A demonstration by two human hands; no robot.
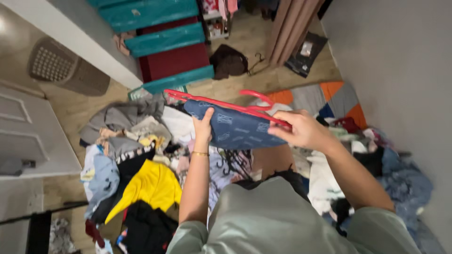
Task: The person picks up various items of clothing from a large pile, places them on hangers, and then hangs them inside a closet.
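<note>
Both hands hold things above the clothes-strewn floor [70, 113]: left hand [203, 126] closed on the blue garment [240, 129], right hand [301, 129] gripping the red hanger [221, 104].

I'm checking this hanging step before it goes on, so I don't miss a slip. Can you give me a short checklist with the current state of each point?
1. Left hand grips the blue patterned garment at its left edge: ok.
2. Right hand holds the red hanger at its right end: ok.
3. Garment draped over the hanger bar: cannot tell; it hangs just under the bar.
4. Hanger level: not ok, it slopes down to the right.
5. Hanger hook free of cloth: ok.
6. Garment lifted above the clothes pile on the floor: ok.
</note>
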